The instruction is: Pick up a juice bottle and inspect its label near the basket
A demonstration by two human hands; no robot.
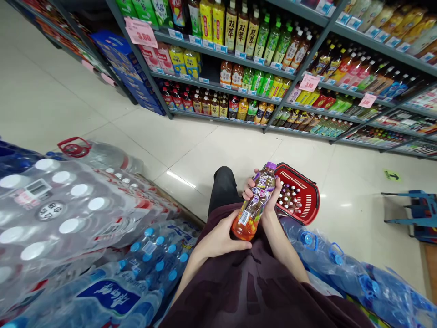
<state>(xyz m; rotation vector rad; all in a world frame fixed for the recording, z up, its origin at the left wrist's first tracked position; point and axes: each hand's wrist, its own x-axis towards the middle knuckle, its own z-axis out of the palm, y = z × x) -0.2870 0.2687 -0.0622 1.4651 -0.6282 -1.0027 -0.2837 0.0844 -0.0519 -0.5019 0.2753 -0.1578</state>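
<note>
Head view, mid-frame: a purple-capped bottle [256,200] is grasped by both hands, left hand [221,237] round its base, right hand [269,205] round its upper part. Bare floor [191,146] opens above, up to the shelves' bottom edge [221,120]; bottle packs [112,205] crowd lower left, a red basket [311,182] sits just right.

Bottles [291,198] in a basket [318,196], held bottle [255,200] left of it, shelves [144,68] beyond it, bottle packs [85,200] farther left, jugs [324,255] before it

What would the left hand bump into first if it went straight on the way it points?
The purple-capped drink bottle, whose base the left hand touches; beyond it, probably the right hand, though depth is unclear.
</note>
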